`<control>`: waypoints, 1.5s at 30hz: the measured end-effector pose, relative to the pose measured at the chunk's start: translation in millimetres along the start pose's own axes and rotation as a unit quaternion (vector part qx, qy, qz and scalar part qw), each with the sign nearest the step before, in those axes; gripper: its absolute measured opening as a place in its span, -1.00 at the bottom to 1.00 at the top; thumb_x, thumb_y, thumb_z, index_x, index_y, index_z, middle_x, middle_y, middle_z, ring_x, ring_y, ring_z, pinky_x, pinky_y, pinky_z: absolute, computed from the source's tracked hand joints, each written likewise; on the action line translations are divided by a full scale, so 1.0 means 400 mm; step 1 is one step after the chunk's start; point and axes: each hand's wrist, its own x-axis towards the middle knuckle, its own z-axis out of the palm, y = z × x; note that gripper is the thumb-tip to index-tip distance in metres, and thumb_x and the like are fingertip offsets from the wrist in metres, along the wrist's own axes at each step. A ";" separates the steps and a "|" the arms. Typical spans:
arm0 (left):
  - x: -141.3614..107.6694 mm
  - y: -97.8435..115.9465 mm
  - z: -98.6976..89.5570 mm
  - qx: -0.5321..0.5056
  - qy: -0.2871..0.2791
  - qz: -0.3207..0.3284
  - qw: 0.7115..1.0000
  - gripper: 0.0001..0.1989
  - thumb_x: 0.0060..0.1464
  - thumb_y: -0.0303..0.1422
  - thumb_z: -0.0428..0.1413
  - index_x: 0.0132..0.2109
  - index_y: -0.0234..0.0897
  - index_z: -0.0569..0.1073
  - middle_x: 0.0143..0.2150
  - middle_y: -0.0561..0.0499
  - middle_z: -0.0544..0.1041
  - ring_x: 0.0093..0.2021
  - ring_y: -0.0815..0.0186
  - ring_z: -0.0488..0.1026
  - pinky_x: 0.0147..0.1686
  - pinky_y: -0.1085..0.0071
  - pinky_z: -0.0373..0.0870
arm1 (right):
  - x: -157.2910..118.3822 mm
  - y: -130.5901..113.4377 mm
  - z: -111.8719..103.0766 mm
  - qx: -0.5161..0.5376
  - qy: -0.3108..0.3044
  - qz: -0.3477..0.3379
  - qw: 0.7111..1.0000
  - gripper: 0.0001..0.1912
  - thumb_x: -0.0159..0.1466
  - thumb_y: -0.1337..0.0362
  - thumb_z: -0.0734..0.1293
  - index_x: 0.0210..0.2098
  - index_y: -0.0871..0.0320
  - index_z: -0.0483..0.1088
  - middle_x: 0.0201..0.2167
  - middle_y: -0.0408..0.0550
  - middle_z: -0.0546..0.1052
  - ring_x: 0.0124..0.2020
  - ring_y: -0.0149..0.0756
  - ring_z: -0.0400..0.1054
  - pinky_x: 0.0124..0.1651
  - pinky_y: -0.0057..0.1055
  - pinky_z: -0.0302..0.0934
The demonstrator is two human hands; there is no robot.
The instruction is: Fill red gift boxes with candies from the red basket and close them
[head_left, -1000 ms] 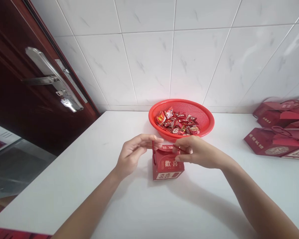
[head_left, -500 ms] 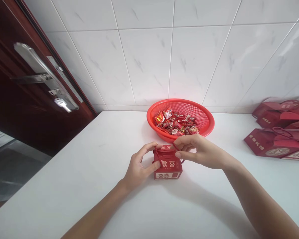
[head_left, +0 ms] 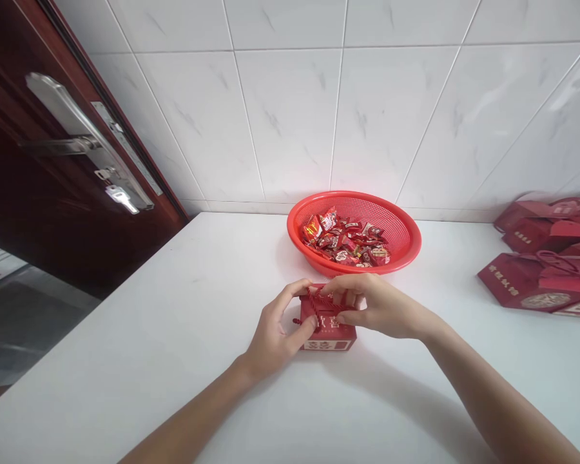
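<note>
Handling a box's (head_left: 326, 341) red cord (head_left: 314, 306) with both hands.
Gripping the cord with the left hand (head_left: 273, 335) and the right hand (head_left: 386, 309), over the box top; on a white table (head_left: 222, 277), just before a basket (head_left: 413, 241) of wrapped sweets (head_left: 343, 245).

Red box (head_left: 327, 344): set on the white table (head_left: 222, 270), topped by red cord (head_left: 313, 301).
Left hand (head_left: 274, 334): closed on the box's left side.
Right hand (head_left: 384, 308): cord held.
Basket (head_left: 408, 248): filled partly with wrapped sweets (head_left: 348, 246), placed behind.
Folded boxes (head_left: 531, 287): grouped at far right.
</note>
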 end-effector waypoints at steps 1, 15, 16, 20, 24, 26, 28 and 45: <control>0.000 -0.002 0.001 0.000 -0.001 0.002 1.000 -0.57 0.17 -0.40 0.16 0.19 -0.19 0.42 0.06 -0.11 0.60 0.12 0.14 0.54 0.15 0.22 0.49 | 0.001 0.003 0.004 -0.010 0.004 -0.002 1.000 -0.69 0.20 0.39 0.38 -0.05 0.11 0.52 -0.24 -0.04 0.59 -0.30 -0.24 0.44 -0.29 -0.33 0.31; -0.002 0.000 0.009 0.028 -0.018 0.018 0.999 -0.59 0.21 -0.42 0.09 0.20 -0.22 0.38 0.09 -0.13 0.55 0.14 0.13 0.50 0.15 0.23 0.45 | 0.010 -0.006 0.017 -0.091 -0.006 -0.042 0.995 -0.89 0.21 0.43 0.34 -0.44 0.15 0.40 -0.40 -0.10 0.45 -0.42 -0.36 0.25 -0.45 -0.42 0.01; -0.002 -0.002 0.009 0.030 -0.020 0.019 0.999 -0.58 0.21 -0.41 0.09 0.21 -0.23 0.37 0.10 -0.13 0.55 0.14 0.13 0.49 0.15 0.23 0.45 | 0.010 -0.005 0.018 -0.099 -0.006 -0.041 0.994 -0.88 0.21 0.43 0.35 -0.44 0.16 0.40 -0.40 -0.10 0.45 -0.42 -0.36 0.25 -0.45 -0.42 0.01; -0.003 -0.007 0.010 0.032 -0.026 0.029 0.999 -0.57 0.22 -0.42 0.07 0.22 -0.22 0.35 0.10 -0.13 0.53 0.14 0.14 0.47 0.16 0.24 0.44 | 0.013 -0.004 0.017 -0.113 -0.013 -0.038 0.993 -0.82 0.23 0.42 0.36 -0.49 0.16 0.33 -0.40 -0.12 0.39 -0.43 -0.38 0.22 -0.44 -0.42 0.03; -0.003 -0.010 0.008 0.034 -0.033 0.041 0.998 -0.57 0.22 -0.43 0.06 0.23 -0.19 0.34 0.11 -0.10 0.51 0.15 0.15 0.46 0.17 0.22 0.42 | 0.014 -0.005 0.013 -0.131 -0.024 -0.044 0.990 -0.71 0.24 0.44 0.37 -0.54 0.16 0.21 -0.43 -0.15 0.34 -0.45 -0.42 0.17 -0.44 -0.44 0.00; -0.002 -0.011 0.006 0.035 -0.036 0.045 0.998 -0.57 0.22 -0.43 0.06 0.23 -0.18 0.33 0.12 -0.10 0.51 0.15 0.14 0.45 0.17 0.21 0.42 | 0.015 -0.005 0.012 -0.142 -0.024 -0.046 0.989 -0.67 0.24 0.43 0.38 -0.56 0.17 0.17 -0.44 -0.15 0.33 -0.44 -0.42 0.15 -0.44 -0.44 -0.02; -0.002 -0.012 0.006 0.033 -0.040 0.046 0.998 -0.57 0.23 -0.43 0.06 0.23 -0.17 0.32 0.12 -0.09 0.50 0.16 0.14 0.45 0.17 0.21 0.41 | 0.015 -0.004 0.011 -0.144 -0.024 -0.047 0.988 -0.64 0.23 0.44 0.38 -0.58 0.17 0.16 -0.45 -0.16 0.33 -0.45 -0.42 0.15 -0.45 -0.43 -0.05; -0.002 -0.014 0.006 0.024 -0.044 0.051 0.997 -0.57 0.25 -0.42 0.07 0.24 -0.11 0.31 0.13 -0.05 0.51 0.15 0.17 0.45 0.17 0.23 0.40 | 0.015 0.003 0.010 -0.102 -0.006 -0.090 0.991 -0.84 0.24 0.44 0.36 -0.44 0.12 0.52 -0.44 -0.12 0.47 -0.47 -0.38 0.26 -0.43 -0.41 0.05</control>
